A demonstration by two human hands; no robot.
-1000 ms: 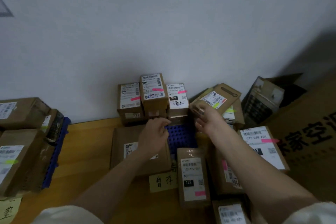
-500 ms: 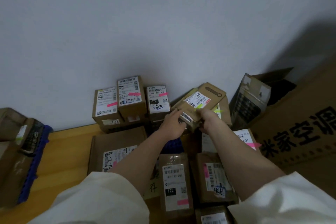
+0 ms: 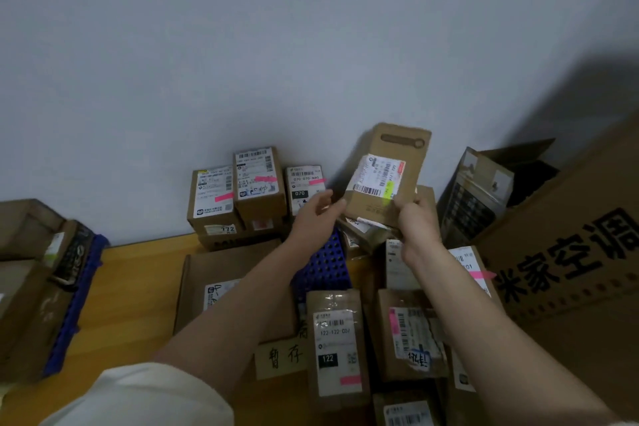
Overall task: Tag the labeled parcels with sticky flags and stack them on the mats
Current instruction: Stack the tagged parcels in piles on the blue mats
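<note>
My right hand grips the lower right edge of a brown parcel and holds it upright above the pile. Its white label carries a yellow-green sticky flag. My left hand reaches to the parcel's lower left corner, fingers fairly straight, fingertips touching it. Below the hands lies a blue perforated mat, partly bare. Three labelled parcels with pink flags stand against the wall behind it.
Parcel 122 and other pink-flagged parcels lie near me. A flat box rests left of the mat, a handwritten note in front. A big printed carton stands right; another blue mat with parcels is far left.
The parcel has been lifted off the pile and turned upright. My left hand came over from the mat to the parcel's corner, and my view shifted right.
</note>
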